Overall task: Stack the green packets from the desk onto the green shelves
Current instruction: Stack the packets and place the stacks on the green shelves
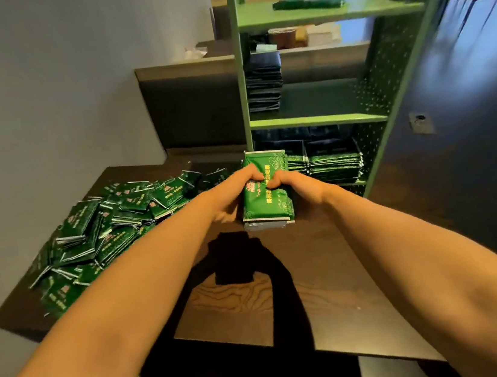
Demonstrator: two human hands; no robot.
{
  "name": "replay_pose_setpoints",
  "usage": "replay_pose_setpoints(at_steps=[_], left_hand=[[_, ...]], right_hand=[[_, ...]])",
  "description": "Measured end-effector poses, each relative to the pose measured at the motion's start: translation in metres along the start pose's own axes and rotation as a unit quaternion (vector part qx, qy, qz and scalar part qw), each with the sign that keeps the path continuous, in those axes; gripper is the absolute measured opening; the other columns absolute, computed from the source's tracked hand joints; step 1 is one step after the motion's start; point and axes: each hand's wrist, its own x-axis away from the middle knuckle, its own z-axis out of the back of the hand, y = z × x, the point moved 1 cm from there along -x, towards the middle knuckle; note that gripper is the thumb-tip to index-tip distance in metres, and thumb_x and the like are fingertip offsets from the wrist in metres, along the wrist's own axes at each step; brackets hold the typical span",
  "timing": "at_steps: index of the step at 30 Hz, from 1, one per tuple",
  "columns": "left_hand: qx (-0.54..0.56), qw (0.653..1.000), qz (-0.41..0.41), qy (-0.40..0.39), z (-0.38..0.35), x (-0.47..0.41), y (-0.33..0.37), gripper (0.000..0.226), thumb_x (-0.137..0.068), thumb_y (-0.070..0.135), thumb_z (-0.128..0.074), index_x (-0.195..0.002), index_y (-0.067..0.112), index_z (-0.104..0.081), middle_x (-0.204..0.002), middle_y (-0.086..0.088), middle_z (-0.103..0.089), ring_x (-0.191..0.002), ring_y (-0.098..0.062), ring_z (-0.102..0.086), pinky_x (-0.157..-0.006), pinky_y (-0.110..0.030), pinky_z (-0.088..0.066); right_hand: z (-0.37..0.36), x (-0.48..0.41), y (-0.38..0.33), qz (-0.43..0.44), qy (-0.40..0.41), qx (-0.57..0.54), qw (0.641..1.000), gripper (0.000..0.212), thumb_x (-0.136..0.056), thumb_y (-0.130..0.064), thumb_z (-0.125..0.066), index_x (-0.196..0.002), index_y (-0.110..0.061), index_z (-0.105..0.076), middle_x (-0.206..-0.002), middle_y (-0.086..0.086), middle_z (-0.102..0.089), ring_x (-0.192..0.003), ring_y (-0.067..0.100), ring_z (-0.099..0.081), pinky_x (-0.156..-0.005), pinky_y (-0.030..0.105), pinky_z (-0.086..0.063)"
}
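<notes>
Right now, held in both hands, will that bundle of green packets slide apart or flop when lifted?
Likely slippery: the bundle is loose glossy packets with uneven edges, so layers may slide. Probably holds shape while the left hand and right hand squeeze it. Probably light; each packet looks thin.

Views: I get one, the head camera.
Position: above the desk (315, 274), at its near edge.
Facing: forward and down, tilted, toward the green shelves (320, 122).
Nearness: forearms fill my foreground; left hand (231, 190) and right hand (300, 184) grip the packet bundle (266, 205) mid-frame.
</notes>
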Motion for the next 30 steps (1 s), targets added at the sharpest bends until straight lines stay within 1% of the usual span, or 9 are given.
replay_pose_setpoints(at_steps=[5,9,14,17,19,21,24,28,30], left_hand=[[-0.049,0.999,-0.017,-0.013,-0.036,0.004,0.053,0.031,-0.088,0.033,-0.047,-0.106,0.016,-0.065,-0.101,-0.008,-0.072,-0.098,-0.026,-0.065,-0.106,-0.045,-0.042],[-0.074,0.995,-0.062,0.008,-0.063,-0.002,0.084,0.041,-0.085,0.042,-0.050,-0.112,0.017,-0.067,-0.108,-0.008,-0.074,-0.105,-0.026,-0.067,-0.103,-0.044,-0.046],[-0.104,0.981,-0.125,0.111,-0.070,-0.044,0.114,0.094,-0.050,0.065,-0.062,-0.129,0.015,-0.058,-0.120,-0.011,-0.069,-0.106,-0.032,-0.066,-0.096,-0.054,-0.051],[-0.137,0.959,-0.186,0.168,-0.084,-0.036,0.130,0.092,-0.068,0.060,-0.060,-0.145,0.015,-0.036,-0.133,-0.008,-0.055,-0.116,-0.026,-0.056,-0.099,-0.045,-0.046],[-0.200,0.928,-0.244,0.201,-0.089,-0.034,0.138,0.074,-0.088,0.045,-0.058,-0.149,0.019,-0.026,-0.138,-0.008,-0.048,-0.121,-0.025,-0.049,-0.100,-0.041,-0.041],[-0.270,0.885,-0.306,0.223,-0.084,-0.042,0.141,0.066,-0.094,0.037,-0.055,-0.150,0.022,-0.025,-0.147,-0.009,-0.040,-0.130,-0.027,-0.043,-0.106,-0.041,-0.037],[-0.377,0.820,-0.358,0.239,-0.074,-0.051,0.146,0.058,-0.096,0.028,-0.049,-0.150,0.019,-0.028,-0.151,-0.009,-0.035,-0.135,-0.028,-0.038,-0.109,-0.046,-0.036],[-0.555,0.716,-0.320,0.276,-0.064,-0.064,0.160,0.069,-0.087,0.032,-0.060,-0.146,0.012,-0.029,-0.134,-0.016,-0.044,-0.124,-0.035,-0.041,-0.098,-0.047,-0.041],[-0.651,0.662,-0.252,0.273,-0.063,-0.070,0.168,0.068,-0.084,0.039,-0.064,-0.139,0.012,-0.034,-0.128,-0.017,-0.050,-0.119,-0.038,-0.047,-0.096,-0.047,-0.039]], right_hand=[[0.035,0.041,-0.042,0.027,0.014,-0.035,0.999,0.046,-0.068,-0.027,-0.063,-0.112,-0.012,-0.068,-0.107,0.010,-0.075,-0.103,0.029,-0.066,-0.108,0.046,-0.046],[0.063,0.048,-0.063,0.056,0.052,-0.054,0.996,0.035,-0.090,-0.030,-0.052,-0.115,-0.012,-0.068,-0.108,0.011,-0.075,-0.098,0.028,-0.068,-0.090,0.039,-0.052],[0.080,0.046,-0.092,0.093,0.129,-0.057,0.986,0.045,-0.094,-0.038,-0.051,-0.128,-0.012,-0.065,-0.108,0.009,-0.070,-0.086,0.021,-0.069,-0.062,0.028,-0.057],[0.090,0.041,-0.106,0.111,0.158,-0.057,0.979,0.052,-0.087,-0.041,-0.061,-0.128,-0.009,-0.066,-0.109,0.011,-0.072,-0.088,0.025,-0.069,-0.064,0.032,-0.057],[0.099,0.037,-0.115,0.108,0.197,-0.045,0.973,0.048,-0.090,-0.042,-0.061,-0.123,-0.008,-0.061,-0.099,0.008,-0.065,-0.080,0.023,-0.062,-0.061,0.031,-0.052],[0.112,0.030,-0.124,0.111,0.231,-0.042,0.966,0.052,-0.088,-0.045,-0.063,-0.124,-0.009,-0.057,-0.098,0.005,-0.059,-0.081,0.021,-0.057,-0.065,0.032,-0.049],[0.129,0.012,-0.136,0.107,0.265,-0.045,0.957,0.065,-0.078,-0.051,-0.067,-0.126,-0.008,-0.061,-0.111,0.013,-0.072,-0.093,0.029,-0.069,-0.076,0.038,-0.057],[0.143,-0.013,-0.154,0.085,0.287,-0.024,0.954,0.067,-0.081,-0.051,-0.061,-0.132,-0.008,-0.056,-0.120,0.016,-0.068,-0.106,0.033,-0.067,-0.093,0.047,-0.058],[0.148,-0.028,-0.159,0.076,0.293,-0.019,0.953,0.054,-0.093,-0.043,-0.058,-0.135,-0.010,-0.053,-0.122,0.015,-0.064,-0.107,0.031,-0.063,-0.087,0.041,-0.056]])
